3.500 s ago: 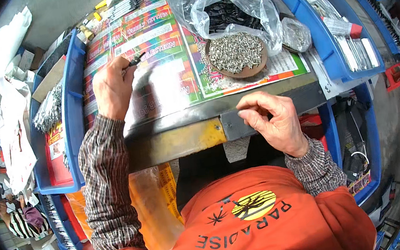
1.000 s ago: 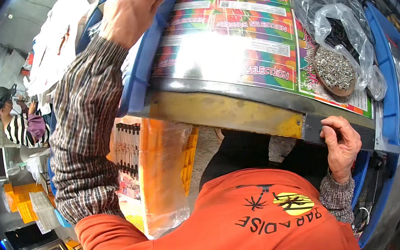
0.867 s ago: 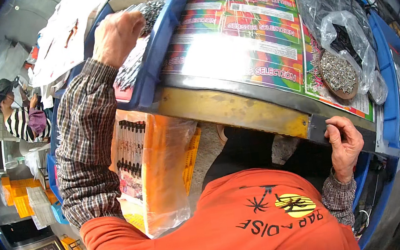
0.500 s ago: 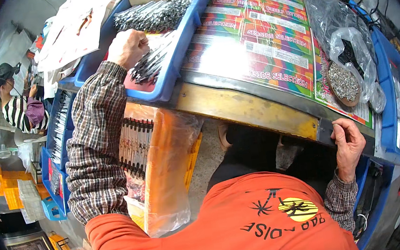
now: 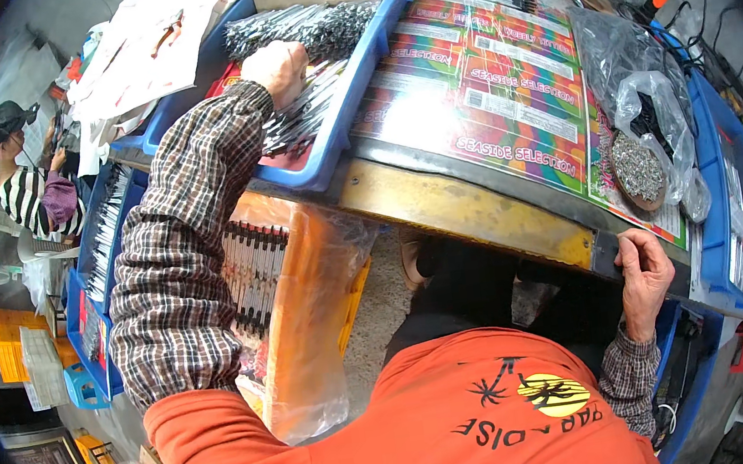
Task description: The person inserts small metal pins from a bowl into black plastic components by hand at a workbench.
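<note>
My left hand [image 5: 282, 72] is at a blue plastic tray [image 5: 349, 111], its fingers curled down over thin pen-like sticks [image 5: 308, 115] with black and silvery parts. What its fingertips hold, if anything, is hidden. Behind it, a second bundle of dark-tipped sticks [image 5: 303, 31] fills the far part of the tray. My right hand [image 5: 644, 279] rests by the front corner of the worktable [image 5: 471, 216], fingers bent and pressed toward the thumb. Whether something small sits between them does not show.
Colourful printed sheets [image 5: 504, 107] cover the tabletop. An oval dish of small metal parts [image 5: 637, 167] stands at right beside a clear plastic bag [image 5: 650, 99]. Blue bins [image 5: 723, 192] flank the table. Below left is an orange plastic-lined crate [image 5: 293, 305]. Another person [image 5: 33, 193] sits far left.
My left hand has shifted right and slightly farther over the sticks in the tray. My right hand stays at the table corner, nearly unmoved. The whole view has shifted a little.
</note>
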A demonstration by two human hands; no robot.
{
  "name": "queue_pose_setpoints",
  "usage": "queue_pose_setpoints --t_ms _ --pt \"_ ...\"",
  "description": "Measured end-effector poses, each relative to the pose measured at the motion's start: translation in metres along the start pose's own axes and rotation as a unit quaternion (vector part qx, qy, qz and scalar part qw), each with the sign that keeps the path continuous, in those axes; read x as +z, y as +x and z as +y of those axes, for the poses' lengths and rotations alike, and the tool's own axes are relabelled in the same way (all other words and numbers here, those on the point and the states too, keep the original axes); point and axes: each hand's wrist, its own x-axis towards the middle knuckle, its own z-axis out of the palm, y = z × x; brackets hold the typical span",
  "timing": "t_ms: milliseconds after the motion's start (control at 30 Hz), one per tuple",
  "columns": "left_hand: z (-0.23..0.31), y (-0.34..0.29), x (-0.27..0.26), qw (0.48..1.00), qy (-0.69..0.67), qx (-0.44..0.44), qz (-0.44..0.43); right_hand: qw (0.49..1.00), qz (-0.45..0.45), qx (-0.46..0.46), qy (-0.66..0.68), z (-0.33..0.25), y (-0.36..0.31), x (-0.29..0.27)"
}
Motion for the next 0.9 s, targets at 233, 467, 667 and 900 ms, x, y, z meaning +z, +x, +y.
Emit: queue_pose_setpoints --t_ms 233,467,667,900 --pt "-0.008 -0.011 0.012 0.995 0.010 -0.029 0.099 1.000 -0.005 -0.006 -0.010 -0.002 0.001 -0.001" --pt "-0.012 -0.013 0.014 0.989 0.015 -0.035 0.141 1.000 -0.007 0.004 -0.018 -0.009 0.001 -0.004" --pt "-0.001 -0.022 -0.003 0.996 0.000 -0.065 0.064 0.998 -0.006 0.050 0.048 -0.015 -0.005 -0.010" --pt "-0.036 -0.018 0.013 0.985 -0.025 -0.059 0.159 0.998 -0.009 0.058 -0.023 -0.026 -0.005 -0.034"
